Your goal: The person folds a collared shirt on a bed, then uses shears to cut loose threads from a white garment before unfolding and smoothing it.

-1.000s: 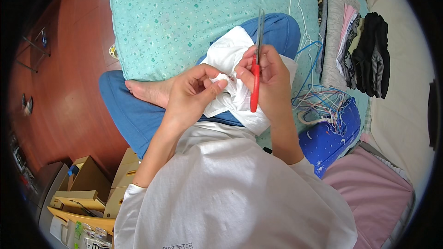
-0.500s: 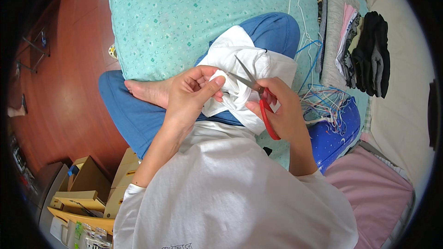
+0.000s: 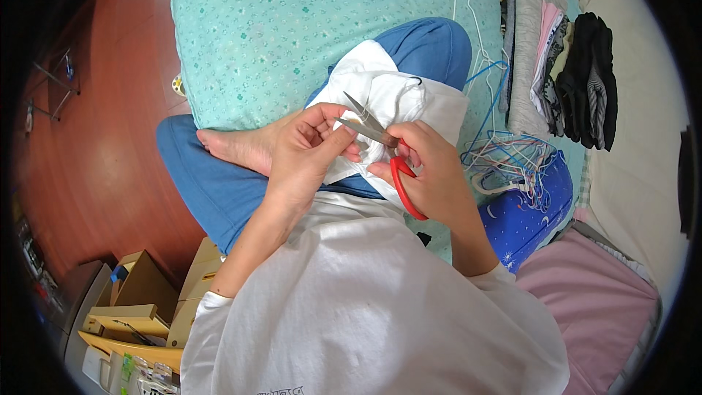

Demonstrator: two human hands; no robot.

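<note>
A white garment [image 3: 384, 91] lies bunched across my lap, over my blue trousers [image 3: 439, 47]. My left hand [image 3: 311, 143] pinches a small gathered part of it between thumb and fingers. In my right hand [image 3: 424, 164] is a pair of scissors [image 3: 404, 189] with red handles, the fingers through the loops. Their blades are parted and point left. The lower blade crosses just above my left thumb, and the other lies over the pinched cloth. Whether either blade touches the cloth I cannot tell.
I sit cross-legged on a teal bed [image 3: 256, 36] with a small floral pattern. On the right lie tangled hangers [image 3: 512, 161], a blue starry bag-like thing [image 3: 523, 223], folded clothes [image 3: 556, 66] and a pink cushion [image 3: 585, 307]. Wooden drawers [image 3: 150, 285] stand at lower left on the reddish floor [image 3: 131, 117].
My right hand has brought the scissors leftward, so their blades now overlap the cloth at my left fingertips. The left hand has barely moved and keeps its pinch.
</note>
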